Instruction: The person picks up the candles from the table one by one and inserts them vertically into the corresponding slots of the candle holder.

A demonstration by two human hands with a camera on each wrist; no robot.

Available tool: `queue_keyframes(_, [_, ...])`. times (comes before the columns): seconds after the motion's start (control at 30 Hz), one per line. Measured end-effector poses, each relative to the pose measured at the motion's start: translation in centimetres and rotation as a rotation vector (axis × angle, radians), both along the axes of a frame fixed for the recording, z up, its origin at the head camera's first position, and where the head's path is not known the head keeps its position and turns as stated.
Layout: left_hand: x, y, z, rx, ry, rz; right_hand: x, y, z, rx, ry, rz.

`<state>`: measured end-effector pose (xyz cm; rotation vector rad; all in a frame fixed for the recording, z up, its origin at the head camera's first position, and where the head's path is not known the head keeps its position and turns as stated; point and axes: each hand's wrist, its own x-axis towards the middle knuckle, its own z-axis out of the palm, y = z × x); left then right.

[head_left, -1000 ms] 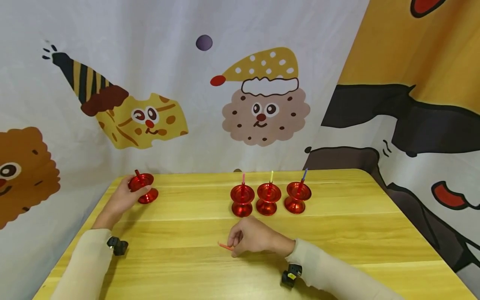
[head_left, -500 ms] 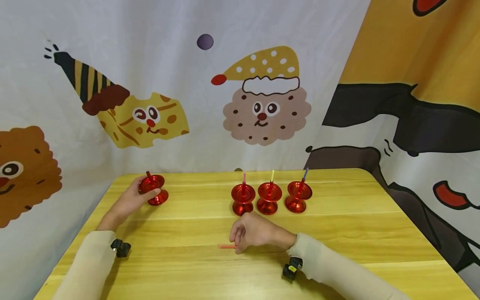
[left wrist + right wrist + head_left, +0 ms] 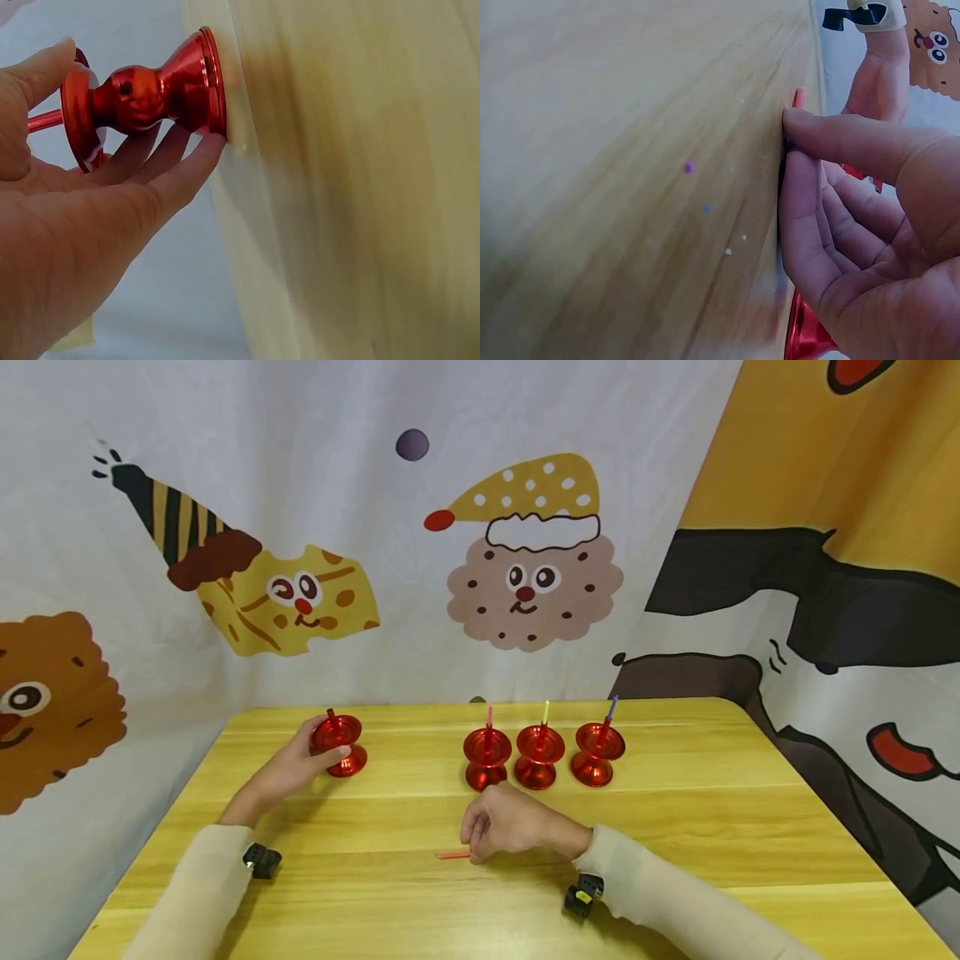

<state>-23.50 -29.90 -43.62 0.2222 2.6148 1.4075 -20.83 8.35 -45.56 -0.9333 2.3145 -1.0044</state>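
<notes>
My left hand (image 3: 298, 762) grips a shiny red candle holder (image 3: 139, 97) by its upper dish, thumb on one side and fingers round the other. The holder is upright, its base close over the table, and its thin centre tube bears no candle. Between thumb and forefinger my right hand (image 3: 506, 820) pinches a thin orange-red candle (image 3: 452, 856), held low and level over the wood with one end pointing left. Behind that hand stand three more red holders in a row, with a pink candle (image 3: 490, 716), a yellow candle (image 3: 546, 712) and a blue candle (image 3: 612, 707).
The wooden table (image 3: 375, 910) carries everything, its far edge against a cartoon-printed curtain (image 3: 337, 460). Tiny coloured specks, one of them purple (image 3: 689, 166), lie on the wood near my right hand. A small black camera sits on each wrist.
My left hand has carried the red candle holder rightward along the back of the table. The orange-red candle in my right hand has turned to nearly level; that hand has shifted only slightly.
</notes>
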Motion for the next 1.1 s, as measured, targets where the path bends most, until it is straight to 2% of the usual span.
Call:
queue_keyframes(0.2, [0.2, 1.4, 0.1, 0.004, -0.007, -0.051, -0.1, 0.1, -0.1, -0.001, 0.057, 0.06])
queue_keyframes(0.33, [0.2, 2.4, 0.1, 0.043, -0.024, -0.085, 0.0, 0.1, -0.1, -0.014, 0.095, 0.094])
queue_keyframes(0.53, [0.1, 3.7, 0.0, 0.061, -0.031, -0.123, 0.0, 0.3, -0.4, -0.034, 0.155, 0.116])
queue_keyframes(0.83, [0.4, 5.6, 0.2, 0.118, -0.037, -0.211, -0.1, 1.0, -0.7, -0.103, 0.162, 0.146])
queue_keyframes(1.1, [0.4, 6.8, 0.0, 0.094, -0.032, -0.2, -0.1, 1.6, 0.1, -0.165, 0.084, 0.105])
